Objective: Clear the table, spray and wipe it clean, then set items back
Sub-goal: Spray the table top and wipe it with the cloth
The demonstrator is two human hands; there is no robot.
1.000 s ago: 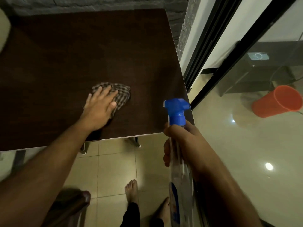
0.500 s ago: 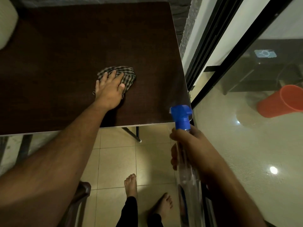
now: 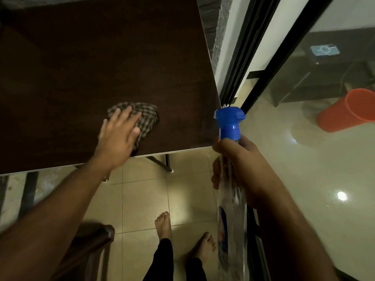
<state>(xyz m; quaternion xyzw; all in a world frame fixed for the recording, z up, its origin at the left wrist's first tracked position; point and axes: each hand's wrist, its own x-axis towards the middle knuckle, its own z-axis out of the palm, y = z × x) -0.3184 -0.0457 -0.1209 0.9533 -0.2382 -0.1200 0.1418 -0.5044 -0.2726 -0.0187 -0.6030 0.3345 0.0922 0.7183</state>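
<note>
A dark brown table (image 3: pixel 101 57) fills the upper left. A checked cloth (image 3: pixel 146 114) lies near the table's front edge. My left hand (image 3: pixel 119 132) presses flat on the cloth with straight fingers, covering its near half. My right hand (image 3: pixel 239 159) grips the neck of a clear spray bottle (image 3: pixel 231 209) with a blue trigger head (image 3: pixel 230 122). The bottle hangs just off the table's front right corner, over the floor.
A sliding glass door with a black frame (image 3: pixel 263 78) runs along the table's right side. An orange bucket (image 3: pixel 349 110) lies behind the glass. A dark wooden chair (image 3: pixel 95 240) stands at the lower left. My bare feet (image 3: pixel 164 224) are on the tiled floor.
My left hand has slid the cloth back toward the table's front edge. The spray bottle has stayed beside the front right corner.
</note>
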